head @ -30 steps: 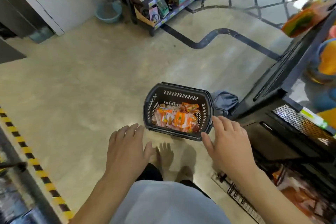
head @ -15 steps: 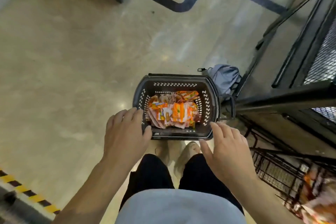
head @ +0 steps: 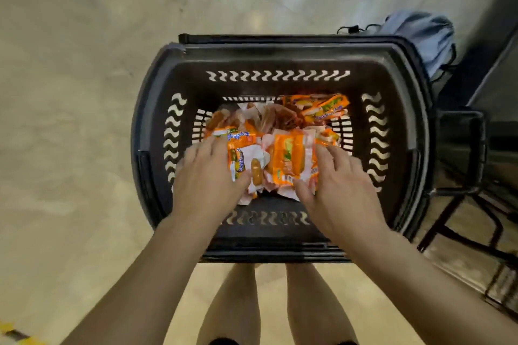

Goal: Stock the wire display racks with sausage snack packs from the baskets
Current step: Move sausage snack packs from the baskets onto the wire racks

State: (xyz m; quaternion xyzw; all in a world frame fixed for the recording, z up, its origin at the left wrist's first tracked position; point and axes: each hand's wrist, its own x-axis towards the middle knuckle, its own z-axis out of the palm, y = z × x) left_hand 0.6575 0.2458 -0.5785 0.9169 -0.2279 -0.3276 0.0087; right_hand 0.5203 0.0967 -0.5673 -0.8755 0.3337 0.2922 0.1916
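Sausage snack packs [head: 269, 123] lie heaped in the bottom of the black basket [head: 280, 59], directly below both hands. One orange pack [head: 290, 159] lies with its long axis running away from the person, between the hands. It is nearer the right hand [head: 340, 187], whose thumb touches the pack's near edge, though blur hides any grip. The left hand [head: 207, 179] rests spread on neighbouring packs.

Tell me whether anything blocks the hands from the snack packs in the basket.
Nothing visible does. The left hand and right hand are both inside the open-topped basket, touching the snack packs on top of the pile. Blur hides whether either grips one yet.
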